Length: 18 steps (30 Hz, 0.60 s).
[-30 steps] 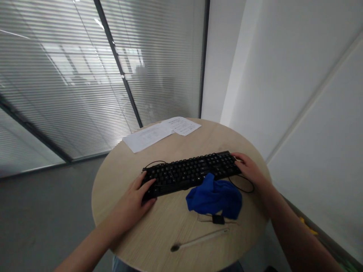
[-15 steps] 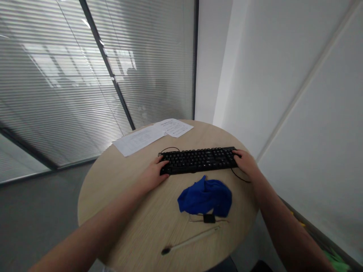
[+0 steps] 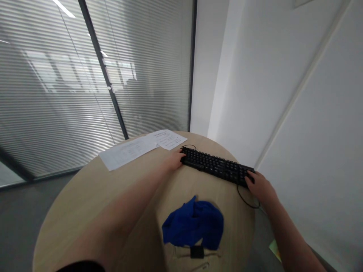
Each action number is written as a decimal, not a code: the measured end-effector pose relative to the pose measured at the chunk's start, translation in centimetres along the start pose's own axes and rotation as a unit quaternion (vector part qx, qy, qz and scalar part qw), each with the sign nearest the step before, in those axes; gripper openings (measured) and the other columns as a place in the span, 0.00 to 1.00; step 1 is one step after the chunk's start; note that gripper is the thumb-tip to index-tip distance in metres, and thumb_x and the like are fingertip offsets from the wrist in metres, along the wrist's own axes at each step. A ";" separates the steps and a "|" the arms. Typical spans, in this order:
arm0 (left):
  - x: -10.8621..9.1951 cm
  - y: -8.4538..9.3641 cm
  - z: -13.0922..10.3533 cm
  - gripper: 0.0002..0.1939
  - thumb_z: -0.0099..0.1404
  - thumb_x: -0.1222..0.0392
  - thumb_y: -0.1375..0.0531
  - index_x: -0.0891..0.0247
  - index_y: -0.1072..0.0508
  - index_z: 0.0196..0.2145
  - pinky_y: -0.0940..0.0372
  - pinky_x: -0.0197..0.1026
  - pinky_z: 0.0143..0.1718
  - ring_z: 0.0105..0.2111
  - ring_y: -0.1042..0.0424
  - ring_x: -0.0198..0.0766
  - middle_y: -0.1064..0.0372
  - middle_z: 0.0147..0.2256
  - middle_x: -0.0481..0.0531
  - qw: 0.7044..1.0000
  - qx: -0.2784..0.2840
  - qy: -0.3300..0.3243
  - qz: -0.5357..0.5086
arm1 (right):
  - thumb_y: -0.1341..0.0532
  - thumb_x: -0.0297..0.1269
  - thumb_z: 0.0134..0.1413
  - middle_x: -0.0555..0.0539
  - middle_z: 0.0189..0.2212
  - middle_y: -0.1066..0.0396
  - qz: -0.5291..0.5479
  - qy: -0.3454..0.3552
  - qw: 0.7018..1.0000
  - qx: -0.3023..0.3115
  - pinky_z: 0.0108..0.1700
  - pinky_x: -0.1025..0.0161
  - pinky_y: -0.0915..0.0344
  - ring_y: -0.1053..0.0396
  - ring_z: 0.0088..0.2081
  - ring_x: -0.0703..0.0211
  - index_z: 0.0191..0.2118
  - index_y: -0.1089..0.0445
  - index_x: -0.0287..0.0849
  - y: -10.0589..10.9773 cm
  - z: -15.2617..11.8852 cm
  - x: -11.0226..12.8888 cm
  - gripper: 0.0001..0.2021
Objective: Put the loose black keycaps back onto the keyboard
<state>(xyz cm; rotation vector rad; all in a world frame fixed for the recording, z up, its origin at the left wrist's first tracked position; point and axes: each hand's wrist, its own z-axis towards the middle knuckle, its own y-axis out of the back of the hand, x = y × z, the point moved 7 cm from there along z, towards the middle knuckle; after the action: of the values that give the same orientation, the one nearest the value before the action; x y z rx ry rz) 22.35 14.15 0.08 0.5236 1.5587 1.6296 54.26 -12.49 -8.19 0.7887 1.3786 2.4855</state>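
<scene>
A black computer keyboard (image 3: 218, 165) lies across the far right part of the round table, slanting down to the right. My left hand (image 3: 175, 159) grips its left end, with the fingers partly hidden. At the other end, my right hand (image 3: 261, 187) has its thumb and fingers on the right edge, over the number keys. A black cable (image 3: 247, 204) loops out below that end, and another short loop shows behind the left end. Nearer to me lies a crumpled blue cloth (image 3: 193, 223), touched by neither hand.
Printed papers (image 3: 127, 152) lie at the back left of the wooden table (image 3: 82, 200). Below the cloth sits a small black piece (image 3: 197, 252) with thin wire-like arms, then the end of a pale stick (image 3: 202, 266). A white wall (image 3: 283, 75) rises close on the right.
Both hands have shifted the keyboard to the right and turned it, so its right end now sits nearer to me. The view has also moved, and the stick has mostly left it.
</scene>
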 end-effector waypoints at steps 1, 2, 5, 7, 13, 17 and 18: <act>-0.5 0.3 0.9 0.18 0.69 0.57 0.36 0.63 0.27 0.55 0.39 0.62 0.63 0.63 0.37 0.53 0.38 0.63 0.60 1.000 -0.014 0.007 0.005 | 0.48 0.50 0.63 0.35 0.55 0.32 -0.009 0.003 1.000 0.002 0.59 0.46 0.32 0.29 0.53 0.44 0.56 0.26 0.40 -0.2 -0.4 -0.1 0.26; -0.9 0.6 1.6 0.17 0.71 0.55 0.38 0.63 0.28 0.54 0.37 0.62 0.61 0.61 0.35 0.52 0.36 0.61 0.60 0.999 -0.031 0.019 0.010 | 0.48 0.51 0.63 0.34 0.56 0.33 -0.013 0.004 1.000 0.001 0.60 0.45 0.32 0.30 0.55 0.42 0.57 0.27 0.39 -0.4 -1.0 -0.2 0.27; -1.7 1.1 3.0 0.17 0.72 0.53 0.39 0.64 0.28 0.53 0.31 0.57 0.54 0.53 0.29 0.48 0.32 0.56 0.59 0.996 -0.071 0.058 0.017 | 0.49 0.56 0.63 0.31 0.58 0.39 -0.007 0.005 1.000 -0.019 0.62 0.43 0.33 0.35 0.60 0.38 0.61 0.30 0.37 -0.9 -2.7 0.2 0.32; -2.0 0.6 3.7 0.17 0.72 0.53 0.39 0.65 0.29 0.54 0.29 0.55 0.52 0.51 0.28 0.47 0.31 0.53 0.58 0.995 -0.074 0.063 0.011 | 0.49 0.58 0.63 0.29 0.60 0.42 -0.002 0.005 1.000 -0.025 0.62 0.41 0.33 0.37 0.61 0.36 0.62 0.32 0.35 -1.0 -3.6 0.8 0.34; -1.3 -1.3 5.3 0.20 0.72 0.53 0.38 0.62 0.30 0.57 0.30 0.57 0.54 0.53 0.29 0.48 0.33 0.57 0.60 0.999 -0.016 0.034 -0.030 | 0.45 0.54 0.62 0.32 0.58 0.41 0.010 0.025 1.000 -0.007 0.62 0.42 0.33 0.35 0.59 0.38 0.61 0.31 0.40 0.0 -4.3 3.7 0.30; 0.2 -1.0 2.7 0.23 0.73 0.52 0.41 0.65 0.32 0.61 0.36 0.61 0.61 0.60 0.33 0.53 0.35 0.61 0.60 0.998 0.008 0.019 -0.054 | 0.41 0.52 0.60 0.33 0.58 0.41 0.002 0.042 0.996 0.075 0.61 0.46 0.33 0.34 0.58 0.40 0.65 0.34 0.42 0.0 -3.8 6.6 0.31; 0.7 -0.7 1.4 0.23 0.72 0.54 0.40 0.65 0.32 0.61 0.37 0.61 0.62 0.60 0.33 0.52 0.35 0.61 0.62 0.998 0.009 0.024 -0.057 | 0.40 0.50 0.59 0.33 0.58 0.41 -0.006 0.052 0.994 0.094 0.61 0.48 0.32 0.34 0.58 0.41 0.65 0.34 0.43 0.1 -3.7 7.5 0.31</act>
<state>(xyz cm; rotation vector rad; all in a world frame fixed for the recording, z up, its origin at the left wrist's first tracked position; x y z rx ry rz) 23.17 15.50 -0.54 0.4007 1.6104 1.5539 46.04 -12.16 -7.02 0.6914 1.6665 2.4447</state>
